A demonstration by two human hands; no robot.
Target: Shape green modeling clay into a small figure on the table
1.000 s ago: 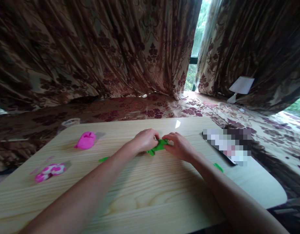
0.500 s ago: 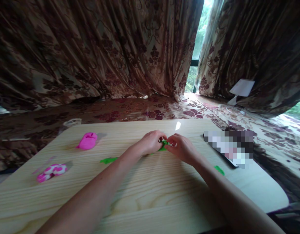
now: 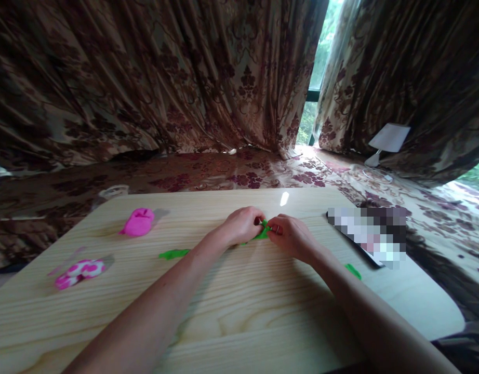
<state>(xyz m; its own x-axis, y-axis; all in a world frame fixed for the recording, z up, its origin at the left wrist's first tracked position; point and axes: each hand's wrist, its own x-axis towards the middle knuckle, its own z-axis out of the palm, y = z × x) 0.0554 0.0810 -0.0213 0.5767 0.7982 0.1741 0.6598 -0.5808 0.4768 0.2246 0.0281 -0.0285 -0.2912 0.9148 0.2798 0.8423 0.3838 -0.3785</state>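
Near the middle of the table, my left hand (image 3: 245, 224) and my right hand (image 3: 292, 236) meet over a piece of green modelling clay (image 3: 263, 234). Both pinch it between thumb and fingers, and a small bit of it sticks up between the fingertips. Part of the clay is hidden behind the left hand. Beside my left forearm lies a flat green strip (image 3: 174, 254), partly covered by the arm. Another small green piece (image 3: 353, 271) rests to the right of my right forearm.
On the left of the wooden table (image 3: 224, 311) sit a pink clay shape (image 3: 138, 222) with a hollow and a pink-and-white spotted shape (image 3: 80, 274). A blurred-out, dark-edged flat object (image 3: 360, 236) lies at the right edge. A white lamp (image 3: 389, 137) stands beyond.
The fingertips have drawn closer on the green clay, with the right fingers now pinching its raised bit. The whole view has shifted slightly.
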